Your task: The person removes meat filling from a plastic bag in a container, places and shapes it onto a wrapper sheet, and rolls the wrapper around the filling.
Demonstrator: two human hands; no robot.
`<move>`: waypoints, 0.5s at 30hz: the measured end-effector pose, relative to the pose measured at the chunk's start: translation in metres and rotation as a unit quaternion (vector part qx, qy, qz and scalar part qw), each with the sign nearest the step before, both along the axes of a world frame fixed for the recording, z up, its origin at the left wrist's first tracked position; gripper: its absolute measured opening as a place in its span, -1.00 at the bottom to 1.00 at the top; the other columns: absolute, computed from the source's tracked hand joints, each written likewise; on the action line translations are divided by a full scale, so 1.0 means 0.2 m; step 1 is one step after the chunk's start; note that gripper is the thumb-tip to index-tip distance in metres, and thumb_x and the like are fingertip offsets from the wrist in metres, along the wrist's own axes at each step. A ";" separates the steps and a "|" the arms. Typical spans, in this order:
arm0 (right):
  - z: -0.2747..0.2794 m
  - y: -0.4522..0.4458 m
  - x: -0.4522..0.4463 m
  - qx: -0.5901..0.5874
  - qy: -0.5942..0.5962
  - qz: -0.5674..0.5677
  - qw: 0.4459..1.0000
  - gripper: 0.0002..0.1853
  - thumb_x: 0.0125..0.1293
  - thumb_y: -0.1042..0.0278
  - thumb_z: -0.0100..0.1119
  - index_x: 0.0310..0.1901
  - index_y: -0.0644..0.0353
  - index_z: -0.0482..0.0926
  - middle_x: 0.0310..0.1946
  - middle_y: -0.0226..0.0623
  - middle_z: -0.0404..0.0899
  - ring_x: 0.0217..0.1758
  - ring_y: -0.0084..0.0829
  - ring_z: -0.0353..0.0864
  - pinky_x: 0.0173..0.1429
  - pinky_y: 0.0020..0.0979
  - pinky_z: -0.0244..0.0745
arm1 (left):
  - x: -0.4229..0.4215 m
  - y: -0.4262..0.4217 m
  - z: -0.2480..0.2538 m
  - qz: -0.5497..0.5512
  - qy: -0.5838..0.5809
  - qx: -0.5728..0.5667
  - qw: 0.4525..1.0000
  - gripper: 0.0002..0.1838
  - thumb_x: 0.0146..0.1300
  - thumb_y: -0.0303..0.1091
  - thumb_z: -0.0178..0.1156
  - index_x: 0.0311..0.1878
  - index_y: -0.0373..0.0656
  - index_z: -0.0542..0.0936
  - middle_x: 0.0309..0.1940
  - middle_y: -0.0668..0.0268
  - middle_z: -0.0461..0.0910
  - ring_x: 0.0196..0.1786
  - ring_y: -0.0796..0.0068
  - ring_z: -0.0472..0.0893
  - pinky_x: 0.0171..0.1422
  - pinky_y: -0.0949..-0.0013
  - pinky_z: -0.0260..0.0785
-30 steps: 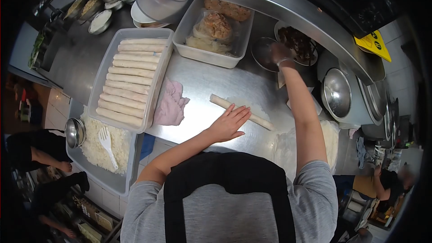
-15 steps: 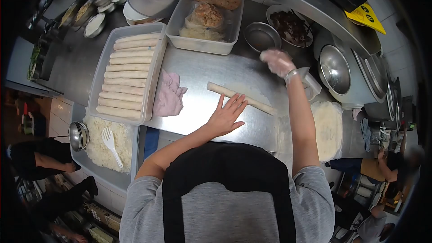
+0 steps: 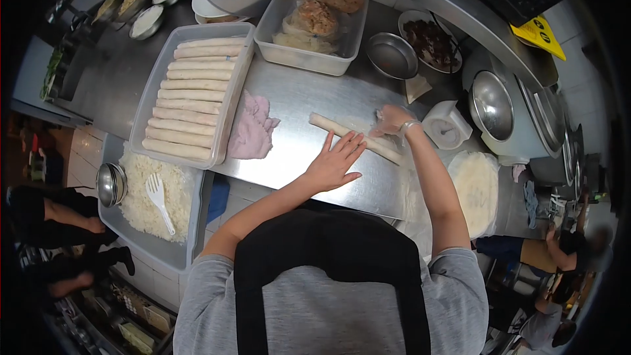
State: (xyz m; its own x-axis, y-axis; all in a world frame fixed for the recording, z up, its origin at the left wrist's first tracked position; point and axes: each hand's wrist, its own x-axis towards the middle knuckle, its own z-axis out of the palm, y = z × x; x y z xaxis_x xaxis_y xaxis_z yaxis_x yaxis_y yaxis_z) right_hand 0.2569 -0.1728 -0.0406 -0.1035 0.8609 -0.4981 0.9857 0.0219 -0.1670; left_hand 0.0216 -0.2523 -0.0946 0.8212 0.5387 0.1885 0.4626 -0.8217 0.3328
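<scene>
My bare left hand (image 3: 336,161) lies with its fingers spread over a long pale dough roll (image 3: 328,123) on the steel worktop (image 3: 289,102). My right hand (image 3: 391,120), in a clear plastic glove, is just behind the right part of the roll. Its fingers are bunched and point down at the thin, nearly see-through wrapper sheet (image 3: 355,123) that runs out from the roll. Whatever those fingertips may hold is hidden. A crumpled pink cloth (image 3: 252,128) lies left of the roll. Right of my right forearm is a stack of pale round wrappers (image 3: 474,187).
At left, a plastic tub (image 3: 172,43) holds several finished rolls. Behind are a tub (image 3: 302,59) of filling, a metal bowl (image 3: 392,56) and a dish of dark food (image 3: 430,39). A scale (image 3: 447,125) stands right. Shredded filling with a white fork (image 3: 158,197) is lower left. Other people stand nearby.
My right hand has come down from near the metal bowl to the wrapper behind the roll. My left hand stays on the roll. The view has shifted slightly.
</scene>
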 end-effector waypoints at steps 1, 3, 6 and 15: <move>0.01 0.01 -0.02 -0.001 -0.001 0.002 1.000 -0.43 -0.20 -0.08 0.50 -0.32 0.30 0.67 -0.28 0.07 0.66 -0.18 -0.01 0.67 -0.05 -0.16 0.52 | 0.00 0.00 0.00 0.002 -0.001 -0.001 1.000 -0.20 0.33 0.18 -0.01 0.46 -0.17 0.15 0.50 0.14 0.04 0.56 0.19 -0.03 0.53 -0.25 -0.27; 0.03 0.05 -0.12 -0.008 0.000 -0.041 0.999 -0.38 -0.20 -0.10 0.50 -0.13 0.19 0.68 0.01 -0.01 0.61 0.08 -0.05 0.61 0.13 -0.16 0.50 | 0.00 0.00 -0.01 0.000 -0.001 -0.003 1.000 -0.20 0.34 0.18 -0.01 0.47 -0.17 0.14 0.50 0.15 0.04 0.56 0.19 -0.05 0.54 -0.23 -0.30; -0.01 0.13 -0.36 0.057 0.048 -0.070 0.995 -0.39 -0.19 -0.11 0.50 -0.17 0.22 0.69 -0.04 -0.02 0.63 0.05 -0.06 0.63 0.12 -0.16 0.51 | 0.00 0.00 0.00 0.000 0.016 -0.003 1.000 -0.20 0.33 0.18 -0.01 0.47 -0.17 0.13 0.50 0.15 0.04 0.57 0.19 -0.06 0.54 -0.23 -0.30; 0.01 0.06 -0.04 -0.032 -0.018 0.022 0.999 -0.34 -0.15 -0.14 0.47 -0.15 0.32 0.67 -0.21 0.11 0.65 -0.04 -0.02 0.65 0.02 -0.13 0.51 | 0.00 0.00 -0.01 -0.002 -0.003 0.000 1.000 -0.20 0.33 0.18 -0.01 0.47 -0.18 0.14 0.50 0.14 0.04 0.56 0.18 -0.04 0.53 -0.24 -0.26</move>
State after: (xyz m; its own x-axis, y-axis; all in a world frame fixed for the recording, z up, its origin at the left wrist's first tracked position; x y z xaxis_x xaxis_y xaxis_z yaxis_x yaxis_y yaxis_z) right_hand 0.2491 -0.1610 -0.0383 -0.1219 0.8228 -0.5551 0.9893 0.0556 -0.1347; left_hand 0.0208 -0.2517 -0.0960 0.8227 0.5346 0.1934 0.4566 -0.8240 0.3353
